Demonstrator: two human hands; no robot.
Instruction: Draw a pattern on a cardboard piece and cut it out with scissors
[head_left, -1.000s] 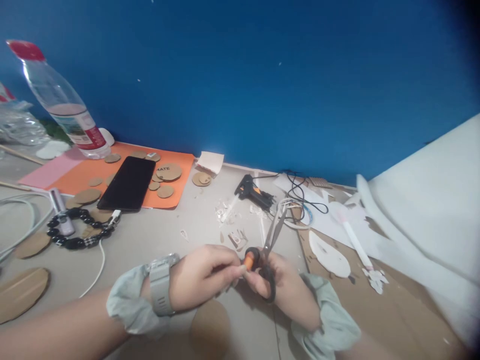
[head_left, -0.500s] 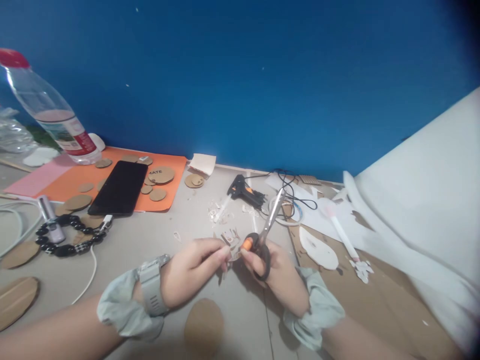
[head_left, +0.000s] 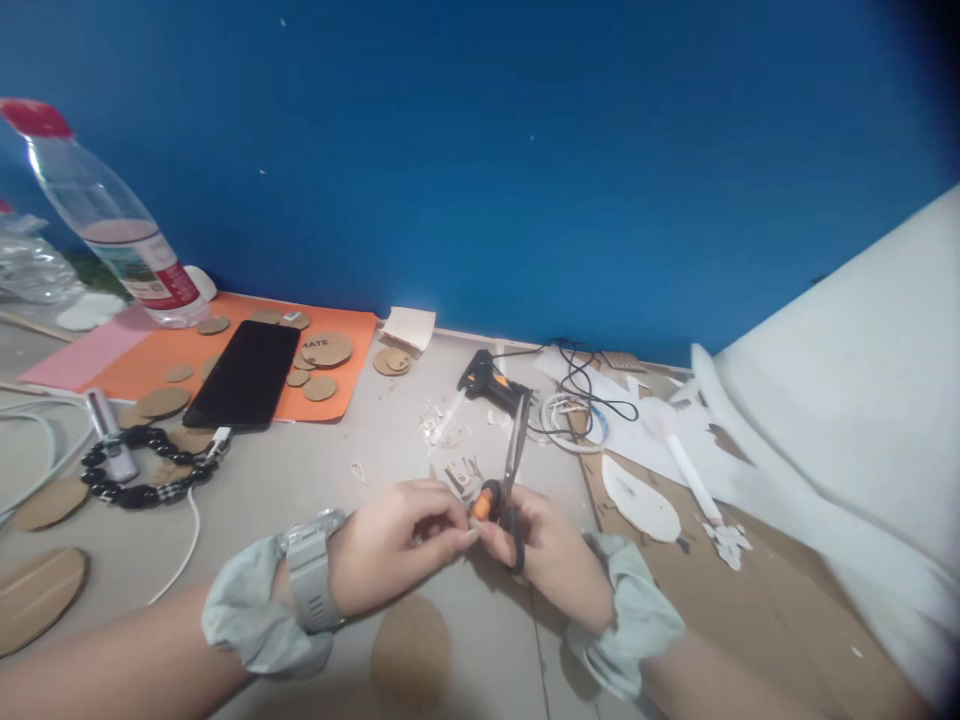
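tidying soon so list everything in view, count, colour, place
scissors: one, black-orange, near centre
glue gun: one, black-orange, centre
scraps: many, pale, centre
phone: one, black, left
sheets: two, orange and pink, left
bottles: two, clear, far left
bracelet: one, black, left
cardboard discs: many, brown, mostly left
cables: several, black and white, scattered
cardboard sheet: one, brown, right
wall: one, blue, behind
left grip: one, bare, beside scissors
right grip: one, bare, holding scissors

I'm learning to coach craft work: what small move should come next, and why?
I would probably ease the left hand slightly away from the right hand. The right holds the scissors, tips pointing away from the person, and the two hands almost meet beside them, leaving little room to turn them. Anything pinched there is too small to tell.
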